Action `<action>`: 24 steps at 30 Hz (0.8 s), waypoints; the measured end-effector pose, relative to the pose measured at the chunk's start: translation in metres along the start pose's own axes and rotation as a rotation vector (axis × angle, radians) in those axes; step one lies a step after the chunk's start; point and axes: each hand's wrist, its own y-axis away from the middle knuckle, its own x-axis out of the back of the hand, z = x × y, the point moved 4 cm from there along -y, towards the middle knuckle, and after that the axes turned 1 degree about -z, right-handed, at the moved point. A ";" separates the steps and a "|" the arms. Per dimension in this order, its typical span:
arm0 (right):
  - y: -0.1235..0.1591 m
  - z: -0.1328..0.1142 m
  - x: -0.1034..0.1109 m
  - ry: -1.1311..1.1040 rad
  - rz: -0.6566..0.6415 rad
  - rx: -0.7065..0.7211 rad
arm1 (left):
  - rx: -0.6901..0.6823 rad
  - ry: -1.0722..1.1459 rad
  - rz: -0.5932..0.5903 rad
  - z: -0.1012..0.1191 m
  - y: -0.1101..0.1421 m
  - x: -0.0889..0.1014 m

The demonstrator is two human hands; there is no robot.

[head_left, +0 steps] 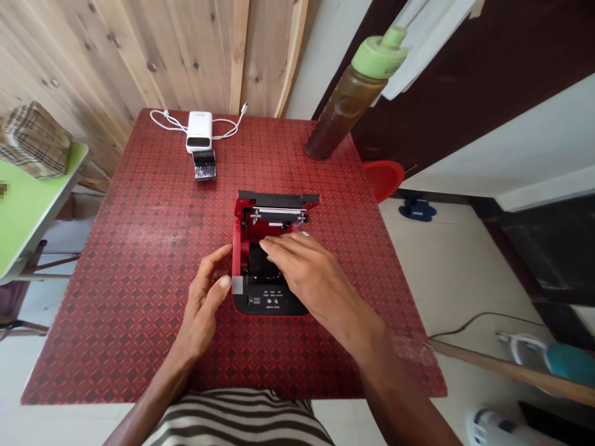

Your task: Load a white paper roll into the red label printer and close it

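Observation:
A small red-and-black printer (270, 298) stands on the table with its lid (279, 201) raised at the back, showing a roller bar. Its front panel carries buttons and small markings. Inside the bay is a black block-like piece (261, 263). My right hand (307, 263) reaches over the bay from the right, fingers stretched out, the fingertips at that black piece; it covers the bay's right part. Fingers and thumb apart, my left hand (208, 288) rests against the printer's left side and does not wrap round it.
On the red patterned table (139, 297), a white power bank (199, 130) with a white cable lies behind a small black glossy item (204, 166). A tall green-capped bottle (339, 105) stands back right. A green table (28, 204) bears a checked bag (37, 136).

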 end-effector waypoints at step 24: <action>0.009 -0.017 0.028 0.148 0.197 -0.048 | 0.091 0.015 0.002 0.011 -0.001 -0.006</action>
